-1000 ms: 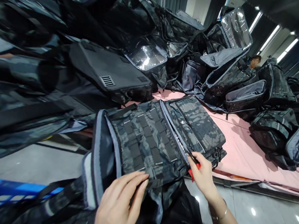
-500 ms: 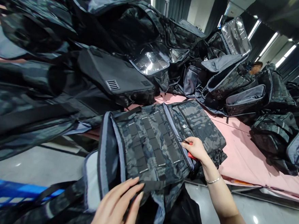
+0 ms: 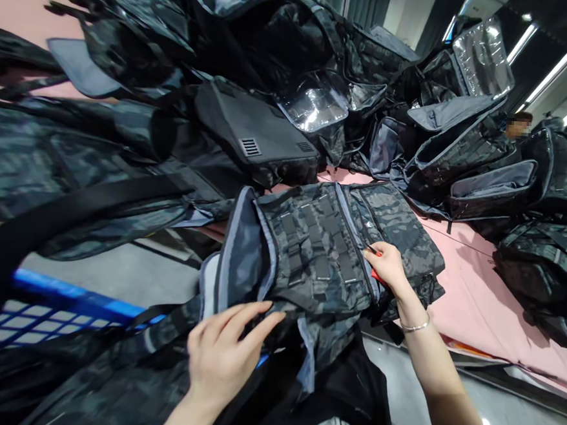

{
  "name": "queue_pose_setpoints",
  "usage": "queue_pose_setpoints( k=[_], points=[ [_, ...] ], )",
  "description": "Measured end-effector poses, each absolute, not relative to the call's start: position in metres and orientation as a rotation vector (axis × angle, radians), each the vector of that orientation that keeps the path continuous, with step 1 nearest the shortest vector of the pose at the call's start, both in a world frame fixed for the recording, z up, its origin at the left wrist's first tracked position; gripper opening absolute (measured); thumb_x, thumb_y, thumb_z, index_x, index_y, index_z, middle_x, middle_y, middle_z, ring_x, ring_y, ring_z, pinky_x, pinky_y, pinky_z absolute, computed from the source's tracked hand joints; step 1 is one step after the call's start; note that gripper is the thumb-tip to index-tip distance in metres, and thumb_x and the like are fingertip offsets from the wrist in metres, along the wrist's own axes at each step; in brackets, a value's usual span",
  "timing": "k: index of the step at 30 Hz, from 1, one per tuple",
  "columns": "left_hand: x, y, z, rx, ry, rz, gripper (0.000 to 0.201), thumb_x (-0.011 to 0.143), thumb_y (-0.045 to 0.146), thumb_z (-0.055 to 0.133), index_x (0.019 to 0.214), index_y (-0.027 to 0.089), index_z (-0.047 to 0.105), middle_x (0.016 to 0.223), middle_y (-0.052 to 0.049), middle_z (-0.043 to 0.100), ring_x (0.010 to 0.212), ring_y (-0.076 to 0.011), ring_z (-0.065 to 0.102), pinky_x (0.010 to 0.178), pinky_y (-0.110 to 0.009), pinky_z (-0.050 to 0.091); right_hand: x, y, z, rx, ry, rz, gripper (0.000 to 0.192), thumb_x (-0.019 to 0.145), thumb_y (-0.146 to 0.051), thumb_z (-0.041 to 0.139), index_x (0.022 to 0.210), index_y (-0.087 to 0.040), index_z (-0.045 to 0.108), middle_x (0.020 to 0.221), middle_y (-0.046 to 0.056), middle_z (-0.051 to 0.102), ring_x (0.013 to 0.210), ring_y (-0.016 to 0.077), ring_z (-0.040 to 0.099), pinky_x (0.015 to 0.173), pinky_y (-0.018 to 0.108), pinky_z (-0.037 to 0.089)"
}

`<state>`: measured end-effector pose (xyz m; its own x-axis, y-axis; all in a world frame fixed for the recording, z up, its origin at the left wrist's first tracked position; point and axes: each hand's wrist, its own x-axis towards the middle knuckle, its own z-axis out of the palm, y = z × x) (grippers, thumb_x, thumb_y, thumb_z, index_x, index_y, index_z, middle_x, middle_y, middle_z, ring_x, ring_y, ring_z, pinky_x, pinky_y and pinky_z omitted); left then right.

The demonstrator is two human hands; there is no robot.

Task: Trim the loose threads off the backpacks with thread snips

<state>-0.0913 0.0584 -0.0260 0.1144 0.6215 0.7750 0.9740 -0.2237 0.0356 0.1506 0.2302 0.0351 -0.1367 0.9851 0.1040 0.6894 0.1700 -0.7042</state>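
Your left hand (image 3: 222, 357) lies flat, fingers spread and gripping nothing, on the near edge of the camouflage backpack (image 3: 324, 254), having slid a little leftward along that hem over the last second. The pack lies face up, its near end hanging off the edge of the pink table (image 3: 476, 297) toward you.

Just beyond, your right hand (image 3: 390, 269) is closed around a small red tool (image 3: 379, 275), its dark tip set against the zip line that runs up the pack's front. A second ago that hand was at the pack's lower corner; it has since travelled up the seam to about its middle, which suggests the pass along the zip is roughly half made.

To the left, a blue crate (image 3: 39, 305) sits low. Farther back, dark backpacks (image 3: 251, 126) lie heaped well apart from your hands, several unzipped and gaping.
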Motion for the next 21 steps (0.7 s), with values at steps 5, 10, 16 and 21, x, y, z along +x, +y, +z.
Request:
queue_pose_setpoints(
  k=[5, 10, 16, 21],
  points=[
    [-0.103, 0.077, -0.019, -1.847, -1.578, -1.011, 0.026, 0.074, 0.011, 0.064, 0.092, 0.030, 0.063, 0.094, -0.001, 0.070, 0.090, -0.0225, 0.060, 0.078, -0.038, 0.041, 0.137, 0.235, 0.038, -1.576, -1.896, 0.655, 0.019, 0.072, -0.034, 0.058, 0.063, -0.018, 0.061, 0.060, -0.001, 0.059, 0.061, 0.0150, 0.053, 0.060, 0.025, 0.037],
    [-0.091, 0.057, -0.026, -1.890, -1.589, -1.042, 0.020, 0.073, 0.020, 0.069, 0.090, 0.028, 0.063, 0.095, -0.003, 0.069, 0.094, -0.0234, 0.059, 0.082, -0.039, 0.042, 0.135, 0.210, 0.041, -1.532, -1.806, 0.636, 0.019, 0.076, -0.037, 0.056, 0.081, -0.019, 0.061, 0.073, -0.001, 0.062, 0.065, 0.0139, 0.055, 0.065, 0.025, 0.040],
    [-0.077, 0.048, -0.040, -1.749, -1.653, -0.929, 0.021, 0.070, 0.021, 0.072, 0.087, 0.029, 0.064, 0.101, -0.005, 0.066, 0.098, -0.0256, 0.056, 0.086, -0.044, 0.038, 0.143, 0.135, 0.046, -1.259, -1.837, 0.809, 0.022, 0.081, -0.034, 0.052, 0.098, -0.020, 0.054, 0.061, -0.005, 0.051, 0.051, 0.0103, 0.046, 0.053, 0.022, 0.038],
    [-0.071, 0.049, -0.040, -1.770, -1.664, -0.976, 0.015, 0.072, 0.019, 0.069, 0.082, 0.027, 0.061, 0.098, -0.003, 0.067, 0.097, -0.0240, 0.057, 0.088, -0.044, 0.036, 0.146, 0.092, 0.024, -1.048, -2.213, 0.821, 0.021, 0.084, -0.034, 0.054, 0.101, -0.022, 0.059, 0.086, 0.003, 0.065, 0.073, 0.0149, 0.060, 0.067, 0.024, 0.045]
  ],
)
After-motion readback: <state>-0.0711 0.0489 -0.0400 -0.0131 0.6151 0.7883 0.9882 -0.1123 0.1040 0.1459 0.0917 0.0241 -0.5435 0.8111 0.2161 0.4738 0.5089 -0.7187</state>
